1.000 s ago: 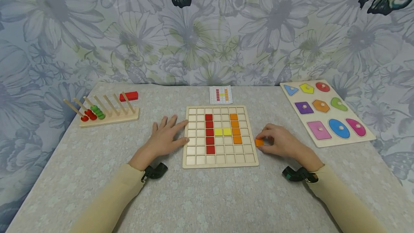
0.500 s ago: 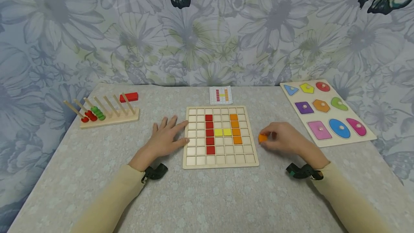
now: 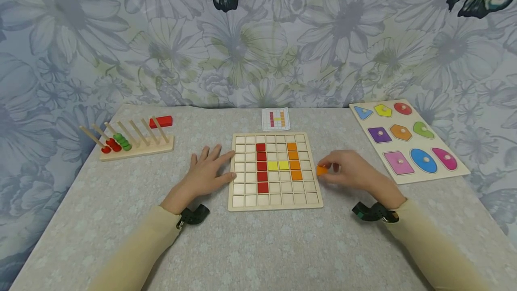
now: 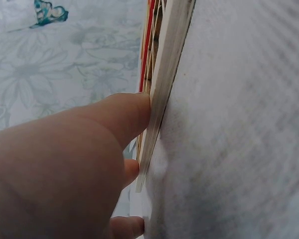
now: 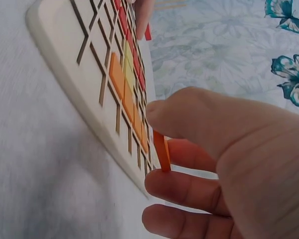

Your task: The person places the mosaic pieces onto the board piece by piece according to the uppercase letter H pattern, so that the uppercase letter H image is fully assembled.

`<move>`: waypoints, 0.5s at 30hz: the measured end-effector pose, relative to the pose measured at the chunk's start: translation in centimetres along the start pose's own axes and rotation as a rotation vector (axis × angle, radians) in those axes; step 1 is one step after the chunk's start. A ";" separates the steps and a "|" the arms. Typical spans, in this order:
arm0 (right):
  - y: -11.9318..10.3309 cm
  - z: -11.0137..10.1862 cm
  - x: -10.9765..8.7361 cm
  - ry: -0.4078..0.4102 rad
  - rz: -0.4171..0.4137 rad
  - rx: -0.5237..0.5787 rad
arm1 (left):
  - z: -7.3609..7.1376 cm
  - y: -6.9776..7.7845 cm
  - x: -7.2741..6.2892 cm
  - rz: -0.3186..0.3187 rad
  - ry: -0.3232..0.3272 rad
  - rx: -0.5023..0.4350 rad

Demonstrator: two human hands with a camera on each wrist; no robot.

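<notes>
My right hand [image 3: 351, 170] pinches an orange square tile [image 5: 161, 150] between thumb and fingers, just off the right edge of the wooden grid board [image 3: 276, 200]. On the board stand a column of red tiles [image 3: 262, 176], two yellow tiles [image 3: 284, 165] and a shorter column of orange tiles [image 3: 295, 165]; the other cells show bare wood. Spread flat on the left, my left hand [image 3: 203, 175] touches the board's left edge with thumb and index finger. In the left wrist view the thumb [image 4: 132, 112] presses against the board's side.
Behind the board lies a pattern card [image 3: 276, 119] printed with coloured squares. A peg stand [image 3: 139, 149] with red and green beads and a red block [image 3: 161, 121] are at the left. A shape puzzle board [image 3: 408, 140] lies at the right.
My right hand, holding the orange tile, first drew slightly away to the right, then came back left towards the board's edge. The left hand and the board stayed still.
</notes>
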State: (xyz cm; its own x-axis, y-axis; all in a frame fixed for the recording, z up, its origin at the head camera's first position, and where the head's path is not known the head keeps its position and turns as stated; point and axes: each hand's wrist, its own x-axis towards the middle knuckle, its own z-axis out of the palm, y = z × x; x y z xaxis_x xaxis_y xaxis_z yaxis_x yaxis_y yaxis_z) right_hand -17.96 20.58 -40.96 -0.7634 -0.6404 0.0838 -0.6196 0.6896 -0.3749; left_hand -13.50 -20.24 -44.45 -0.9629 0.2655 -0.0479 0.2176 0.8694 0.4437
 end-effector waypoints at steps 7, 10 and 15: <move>-1.1 0.6 0.8 0.014 -0.049 -0.002 | 0.0 0.0 -0.1 -0.011 -0.004 0.014; -1.6 0.8 1.1 0.010 -0.070 0.012 | 0.0 0.0 0.0 -0.012 -0.004 0.018; -2.4 1.1 1.5 -0.007 -0.097 0.041 | 0.0 0.1 0.0 -0.016 -0.007 0.024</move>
State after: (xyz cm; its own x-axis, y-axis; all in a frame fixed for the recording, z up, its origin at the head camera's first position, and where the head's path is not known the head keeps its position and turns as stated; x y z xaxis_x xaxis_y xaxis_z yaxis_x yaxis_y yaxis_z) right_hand -17.42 17.60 -40.93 -0.6989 -0.7060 0.1147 -0.6822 0.6099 -0.4032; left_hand -13.47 -20.20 -44.42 -0.9652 0.2545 -0.0608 0.2063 0.8831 0.4215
